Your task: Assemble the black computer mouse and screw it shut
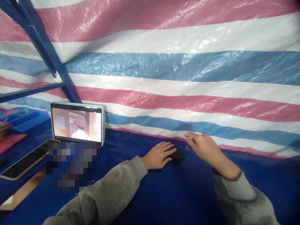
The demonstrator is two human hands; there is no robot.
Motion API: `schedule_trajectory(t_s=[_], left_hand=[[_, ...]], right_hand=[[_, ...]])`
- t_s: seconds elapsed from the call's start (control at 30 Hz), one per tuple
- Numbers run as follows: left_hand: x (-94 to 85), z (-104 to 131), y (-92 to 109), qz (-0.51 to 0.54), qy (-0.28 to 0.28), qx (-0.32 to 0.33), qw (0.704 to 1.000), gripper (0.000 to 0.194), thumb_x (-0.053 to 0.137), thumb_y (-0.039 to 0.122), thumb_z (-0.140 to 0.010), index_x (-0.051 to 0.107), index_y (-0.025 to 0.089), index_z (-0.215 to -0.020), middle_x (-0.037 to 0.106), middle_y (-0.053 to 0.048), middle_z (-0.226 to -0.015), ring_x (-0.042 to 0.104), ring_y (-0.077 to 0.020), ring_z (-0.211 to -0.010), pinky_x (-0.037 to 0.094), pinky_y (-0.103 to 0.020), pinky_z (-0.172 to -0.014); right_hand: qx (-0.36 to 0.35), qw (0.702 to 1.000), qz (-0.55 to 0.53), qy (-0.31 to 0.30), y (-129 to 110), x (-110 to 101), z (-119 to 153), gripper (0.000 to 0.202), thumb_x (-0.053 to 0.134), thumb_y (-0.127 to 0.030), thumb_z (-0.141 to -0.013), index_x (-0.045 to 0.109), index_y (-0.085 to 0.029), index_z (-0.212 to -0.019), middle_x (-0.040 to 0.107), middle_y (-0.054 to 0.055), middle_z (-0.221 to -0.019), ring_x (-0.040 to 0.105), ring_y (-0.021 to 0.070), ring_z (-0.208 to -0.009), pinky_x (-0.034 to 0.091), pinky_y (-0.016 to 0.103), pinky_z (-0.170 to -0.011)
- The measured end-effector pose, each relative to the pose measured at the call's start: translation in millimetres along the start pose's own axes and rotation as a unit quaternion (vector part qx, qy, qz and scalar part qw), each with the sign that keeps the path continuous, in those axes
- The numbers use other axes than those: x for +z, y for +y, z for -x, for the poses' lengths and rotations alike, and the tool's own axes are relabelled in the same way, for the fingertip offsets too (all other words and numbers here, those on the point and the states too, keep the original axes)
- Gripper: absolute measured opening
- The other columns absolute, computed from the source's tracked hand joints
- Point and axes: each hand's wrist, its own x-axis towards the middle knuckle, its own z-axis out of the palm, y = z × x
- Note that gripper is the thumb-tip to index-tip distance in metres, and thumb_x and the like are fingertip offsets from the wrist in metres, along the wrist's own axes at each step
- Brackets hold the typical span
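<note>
My left hand (pixel 160 156) lies palm down on the dark blue table, fingers stretched out and slightly apart. Its fingertips rest against the left side of a black computer mouse (pixel 178 154). To the right of the mouse, my right hand (pixel 201 145) is raised a little above the table, thumb and index finger pinched together. Whatever may be between those fingertips is too small to make out. Just below them is a small clear item with a red part (pixel 187 147), its kind unclear. Both my sleeves are grey.
A tablet (pixel 77 123) playing an animated picture stands upright at left. Near it are a phone (pixel 30 159), a pixelated patch, a blue tray (pixel 35 120) and a red flat item (pixel 11 142). Another person's hand (pixel 3 128) shows at far left. Striped sheeting (pixel 164 65) hangs behind the table.
</note>
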Motion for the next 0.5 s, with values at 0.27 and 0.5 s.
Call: schedule_trajectory(t_s=[0.27, 0.5], left_hand=[[-1.6, -0.8, 0.3, 0.002, -0.010, -0.002, 1.000, 0.049, 0.045, 0.035, -0.100, 0.039, 0.020, -0.146, 0.044, -0.010, -0.149, 0.035, -0.0244, -0.142, 0.027, -0.045, -0.119], [-1.8, -0.7, 0.0, 0.007, -0.005, -0.009, 1.000, 0.047, 0.044, 0.035, -0.100, 0.041, 0.019, -0.144, 0.046, -0.009, -0.147, 0.037, -0.0239, -0.140, 0.028, -0.044, -0.118]], right_hand=[[0.044, 0.999, 0.022, -0.019, -7.2, -4.9, 2.0, 0.033, 0.037, -0.039, -0.095, 0.065, -0.022, -0.096, 0.072, 0.005, -0.079, 0.067, 0.0243, -0.076, 0.037, 0.030, -0.061], [-0.019, 0.999, -0.027, -0.002, -5.0, -2.3, -0.6, 0.027, 0.038, -0.020, -0.087, 0.065, -0.021, -0.088, 0.070, 0.006, -0.088, 0.066, 0.0211, -0.081, 0.043, 0.030, -0.071]])
